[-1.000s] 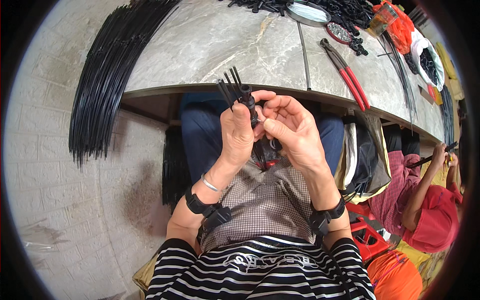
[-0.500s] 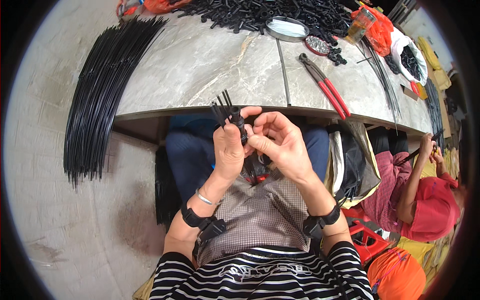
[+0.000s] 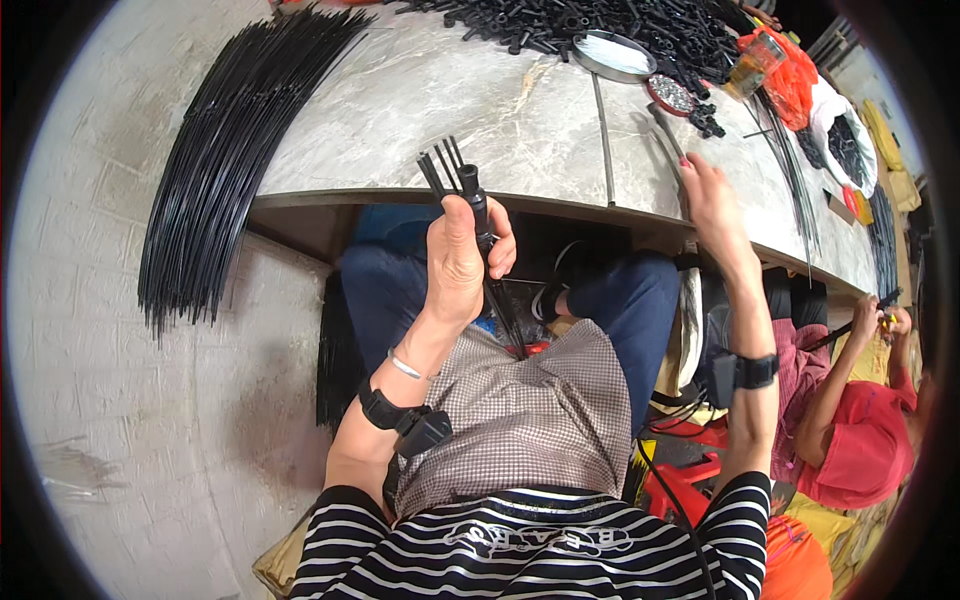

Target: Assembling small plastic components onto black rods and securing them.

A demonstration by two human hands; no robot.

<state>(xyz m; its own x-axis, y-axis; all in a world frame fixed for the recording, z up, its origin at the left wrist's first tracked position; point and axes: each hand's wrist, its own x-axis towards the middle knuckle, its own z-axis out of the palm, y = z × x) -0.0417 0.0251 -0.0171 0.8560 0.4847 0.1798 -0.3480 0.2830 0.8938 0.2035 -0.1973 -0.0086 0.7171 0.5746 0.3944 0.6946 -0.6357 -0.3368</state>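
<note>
My left hand [image 3: 458,262] is closed around black thin rods [image 3: 437,163] and a black tubular fitting [image 3: 471,186], held upright over my lap. The rod ends stick out above the thumb, and their lower parts run down toward the apron. Over at the table's front edge, my right hand [image 3: 714,212] grips the pincers [image 3: 664,130], covering most of the red handles. The dark metal jaws point away from me across the tabletop.
A large bundle of black rods [image 3: 225,170] hangs over the table's left end. Black fittings [image 3: 560,22] are heaped at the back, by a round tray of white sticks [image 3: 614,55] and a red dish of small metal pieces [image 3: 670,94]. A co-worker [image 3: 860,440] sits at right.
My right hand has left the fitting, moved right and taken hold of the pincers' handles. My left hand still holds the rods and fitting. The view has shifted slightly.
</note>
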